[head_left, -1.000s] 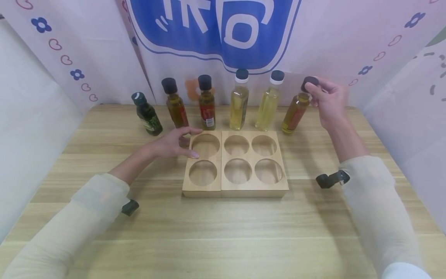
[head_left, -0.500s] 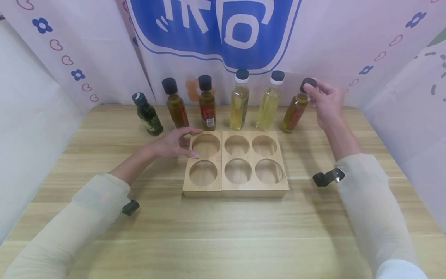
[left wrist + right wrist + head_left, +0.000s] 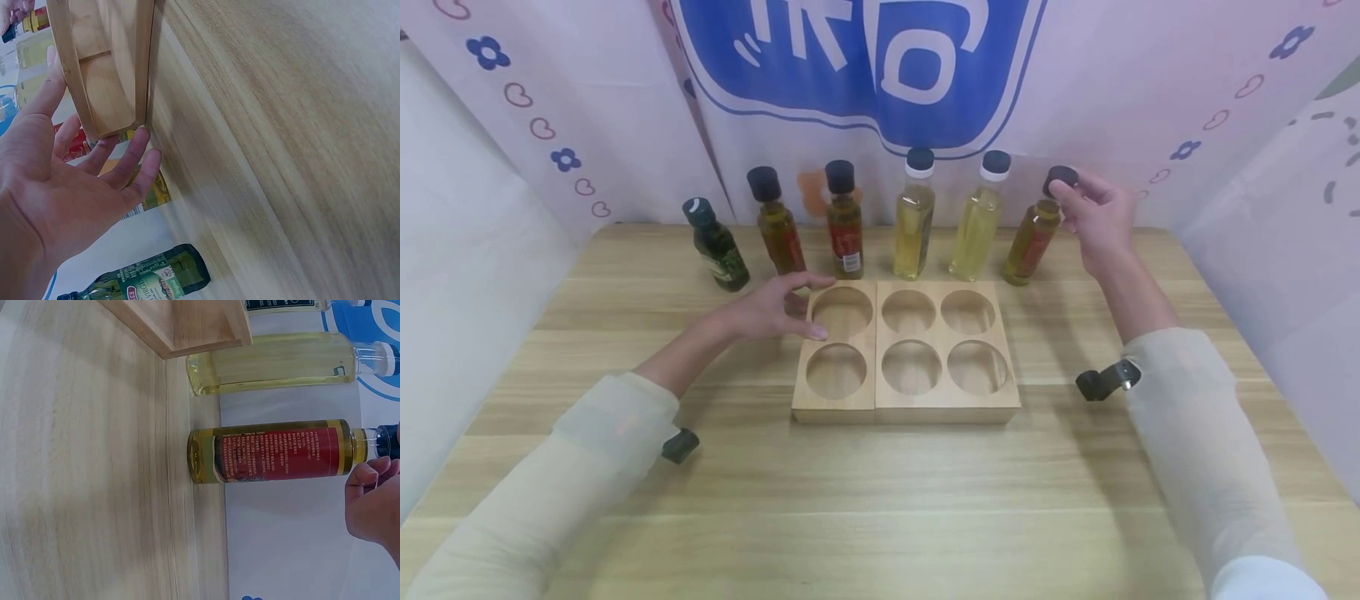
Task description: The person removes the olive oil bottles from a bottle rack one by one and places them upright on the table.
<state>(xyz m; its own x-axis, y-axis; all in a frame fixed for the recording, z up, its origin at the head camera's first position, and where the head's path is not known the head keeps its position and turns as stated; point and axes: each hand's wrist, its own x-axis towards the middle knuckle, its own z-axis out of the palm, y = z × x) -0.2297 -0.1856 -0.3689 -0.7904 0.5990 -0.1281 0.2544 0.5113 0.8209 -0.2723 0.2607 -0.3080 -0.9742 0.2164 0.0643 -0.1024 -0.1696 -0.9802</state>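
In the head view, my right hand [image 3: 1101, 218] pinches the black cap of an oil bottle with a red label [image 3: 1032, 243]. That bottle stands at the right end of the bottle row, leaning slightly in view. Its red label [image 3: 278, 453] with small print shows in the right wrist view. My left hand [image 3: 771, 308] rests against the left side of a wooden holder with round holes [image 3: 877, 354], thumb tip over its top, fingers spread. The left wrist view shows those fingertips touching or very near the holder's wall [image 3: 142, 56].
Left of the held bottle stand two pale-yellow oil bottles [image 3: 974, 233], two dark-capped red-label bottles [image 3: 847, 242] and a small green olive oil bottle [image 3: 722, 257]. They line the back of the wooden table [image 3: 880, 508], before a printed cloth [image 3: 1075, 92].
My right hand and forearm have shifted slightly left, the cap of the red-label bottle moving with them. My left hand and the wooden holder have stayed put.
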